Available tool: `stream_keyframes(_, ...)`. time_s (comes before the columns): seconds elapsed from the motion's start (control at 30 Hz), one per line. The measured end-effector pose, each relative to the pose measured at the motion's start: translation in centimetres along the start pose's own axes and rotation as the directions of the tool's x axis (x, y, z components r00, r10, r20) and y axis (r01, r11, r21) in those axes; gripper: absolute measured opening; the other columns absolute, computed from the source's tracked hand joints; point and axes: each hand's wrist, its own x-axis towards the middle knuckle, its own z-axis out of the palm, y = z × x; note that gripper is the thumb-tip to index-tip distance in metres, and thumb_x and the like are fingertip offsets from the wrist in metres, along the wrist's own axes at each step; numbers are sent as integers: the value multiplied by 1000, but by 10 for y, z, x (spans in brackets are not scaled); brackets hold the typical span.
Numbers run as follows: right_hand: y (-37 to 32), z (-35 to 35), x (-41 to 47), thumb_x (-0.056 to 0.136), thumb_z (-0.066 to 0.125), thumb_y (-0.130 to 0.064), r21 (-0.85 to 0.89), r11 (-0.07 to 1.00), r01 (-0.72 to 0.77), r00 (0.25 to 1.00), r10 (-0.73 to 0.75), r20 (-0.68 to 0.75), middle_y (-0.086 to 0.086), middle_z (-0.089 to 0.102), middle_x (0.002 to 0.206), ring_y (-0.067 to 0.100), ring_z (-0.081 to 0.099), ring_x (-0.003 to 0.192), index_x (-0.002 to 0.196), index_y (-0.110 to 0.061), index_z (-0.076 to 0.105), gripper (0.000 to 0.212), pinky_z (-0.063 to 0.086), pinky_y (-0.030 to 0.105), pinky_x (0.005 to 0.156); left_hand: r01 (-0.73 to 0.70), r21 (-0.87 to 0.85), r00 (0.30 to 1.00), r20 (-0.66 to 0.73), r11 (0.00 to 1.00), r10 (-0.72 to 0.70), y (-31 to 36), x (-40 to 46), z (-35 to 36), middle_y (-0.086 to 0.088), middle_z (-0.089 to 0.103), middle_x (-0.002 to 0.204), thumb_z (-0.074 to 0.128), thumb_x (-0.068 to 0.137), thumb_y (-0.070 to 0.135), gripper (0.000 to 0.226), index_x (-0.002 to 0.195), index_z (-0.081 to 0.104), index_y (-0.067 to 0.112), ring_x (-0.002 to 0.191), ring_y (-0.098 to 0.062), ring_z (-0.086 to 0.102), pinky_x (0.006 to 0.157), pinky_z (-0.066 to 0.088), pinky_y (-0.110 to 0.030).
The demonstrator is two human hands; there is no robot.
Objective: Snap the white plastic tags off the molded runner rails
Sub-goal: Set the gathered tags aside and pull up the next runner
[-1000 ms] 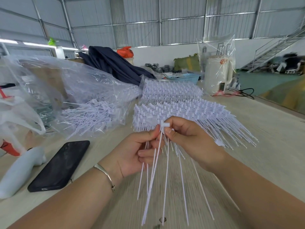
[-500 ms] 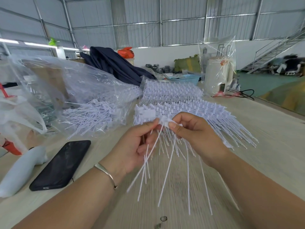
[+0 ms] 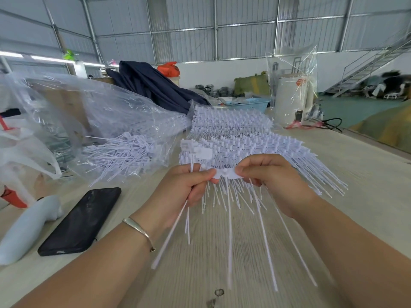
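Both hands on one runner rail above a pale wooden table, tags hanging down.

Far left: pale grey tool, then black phone flat on the table. Clear plastic bag behind, loose white tags spilling at its mouth. Left hand, bracelet on wrist, fingers curled round a bunch of detached tags and pinching the rail's left end. Runner rail spans between hands. Right hand pinches its right end, fingers curled. Stacked rails lie just behind.
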Motion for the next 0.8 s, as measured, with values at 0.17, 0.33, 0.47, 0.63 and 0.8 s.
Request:
stream_keyframes(0.17,-2,-6,1,78,66,0,-6,995,-96,986,96,134,7,49,55,13,41,52,65,-9,71,17,34,23,63,126,-31,984,134,992,-121,5,-2,-1,2,27,31,62,78,13,19,62,61,1,25,-7,20,37,8,-18)
stream_keyframes(0.33,-5,-5,0,64,66,-9,34,989,-140,959,127,255,0,56,57,7,50,52,55,-15,69,11,43,12,52,270,-88,926,298,959,-234,5,-3,1,4,23,27,56,74,13,22,53,58,7,23,-6,17,39,5,-20)
stream_keyframes(0.47,-3,-5,0,61,63,-13,-33,989,-142,945,146,292,-4,60,58,6,54,57,53,-17,68,10,44,13,57,373,-43,859,395,927,-327,4,-3,-2,5,23,28,55,74,15,20,56,58,7,24,-4,19,38,8,-17)
stream_keyframes(0.63,-6,-3,-2,61,60,-12,-30,989,-143,927,145,346,-7,55,53,2,51,51,49,-18,65,15,41,11,53,427,-37,802,478,904,-359,5,-1,-9,7,27,29,59,75,12,18,58,61,9,26,-3,22,36,13,-16)
stream_keyframes(0.8,-11,-5,-3,60,58,-9,62,984,-169,925,136,355,-4,50,49,5,46,45,47,-15,61,15,36,11,46,418,-64,766,561,906,-314,6,-1,-9,8,28,30,70,73,19,16,60,65,11,26,-2,23,36,16,-15)
